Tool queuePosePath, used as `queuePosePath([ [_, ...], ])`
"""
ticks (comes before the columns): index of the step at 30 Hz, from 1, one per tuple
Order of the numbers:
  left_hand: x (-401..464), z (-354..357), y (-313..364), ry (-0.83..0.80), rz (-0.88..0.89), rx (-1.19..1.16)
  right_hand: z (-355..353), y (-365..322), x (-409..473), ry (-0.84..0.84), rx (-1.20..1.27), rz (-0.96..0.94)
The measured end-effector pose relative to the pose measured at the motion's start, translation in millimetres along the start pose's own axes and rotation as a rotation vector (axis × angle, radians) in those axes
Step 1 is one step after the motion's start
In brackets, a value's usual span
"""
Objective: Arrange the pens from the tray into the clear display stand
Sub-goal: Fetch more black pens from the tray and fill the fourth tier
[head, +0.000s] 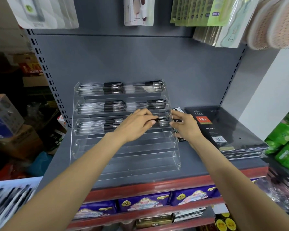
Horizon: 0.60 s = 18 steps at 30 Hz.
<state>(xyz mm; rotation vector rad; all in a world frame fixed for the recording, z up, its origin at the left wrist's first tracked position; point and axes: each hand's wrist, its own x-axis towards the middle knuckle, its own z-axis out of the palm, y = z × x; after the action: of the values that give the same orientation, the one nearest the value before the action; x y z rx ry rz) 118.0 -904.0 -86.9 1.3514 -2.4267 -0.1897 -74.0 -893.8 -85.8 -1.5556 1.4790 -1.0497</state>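
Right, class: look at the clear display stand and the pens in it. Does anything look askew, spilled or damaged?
Nothing stands out. The pens lie level in the top three tiers of the display stand, the lower tiers hold none yet, and both hands work at the third tier's right end.

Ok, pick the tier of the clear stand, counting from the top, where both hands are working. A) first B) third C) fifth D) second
B: the left hand and right hand meet at pens in the third tier of the clear display stand; the two tiers below hold no pens.
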Motion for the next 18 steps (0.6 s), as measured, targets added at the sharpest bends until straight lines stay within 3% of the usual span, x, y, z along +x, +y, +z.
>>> queuePosePath([
  [2, -5, -3, -8, 0.076, -0.016, -0.021, 0, 0, 0, 0.005, -0.015, 0.003],
  [9, -28, -13, -27, 0.083, -0.089, -0.011, 4, -2, -3, 0.059, -0.115, -0.013],
  [12, -47, -23, -23, 0.19, -0.108, -0.069, 22, -8, -16, 0.22, -0.389, -0.184],
  [14, -71, -29, -24, 0.282, -0.137, -0.121, 41, -17, -32, 0.258, -0.41, -0.304],
  [18, -142, -38, -38, 0.424, -0.2, -0.195, 95, -44, -74, 0.05, -0.268, -0.337],
])
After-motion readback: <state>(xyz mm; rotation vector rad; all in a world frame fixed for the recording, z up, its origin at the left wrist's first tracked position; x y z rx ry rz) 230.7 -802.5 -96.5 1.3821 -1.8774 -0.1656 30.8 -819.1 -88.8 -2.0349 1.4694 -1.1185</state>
